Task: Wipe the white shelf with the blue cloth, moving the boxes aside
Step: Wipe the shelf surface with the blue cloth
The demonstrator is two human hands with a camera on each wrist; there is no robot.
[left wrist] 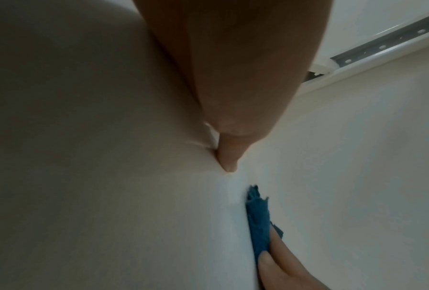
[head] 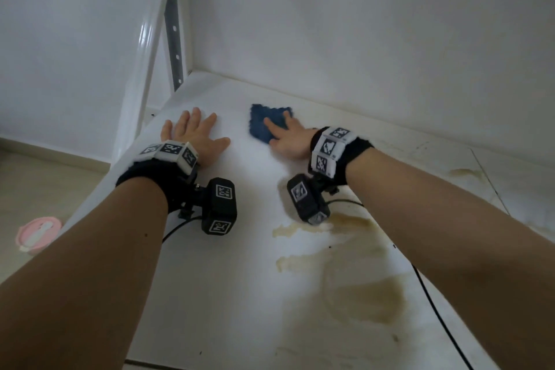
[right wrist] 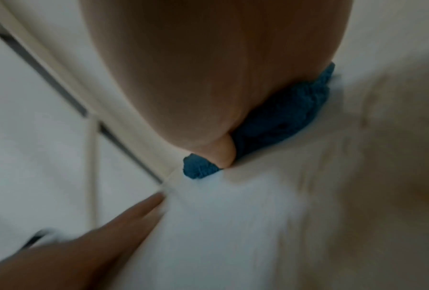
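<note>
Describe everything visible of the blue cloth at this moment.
The blue cloth is a small, dark blue, nubby-textured rag with ragged edges, lying flat and roughly square on the white shelf near its back edge. The right hand presses it with straight fingers spread over its near part. The left hand lies flat beside it, not touching it.

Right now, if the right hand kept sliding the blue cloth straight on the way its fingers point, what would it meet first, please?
Probably the white back wall. The right hand presses the blue cloth flat on the white shelf, fingers aimed at the rear edge; nothing else shows between, though depth is unclear.
</note>
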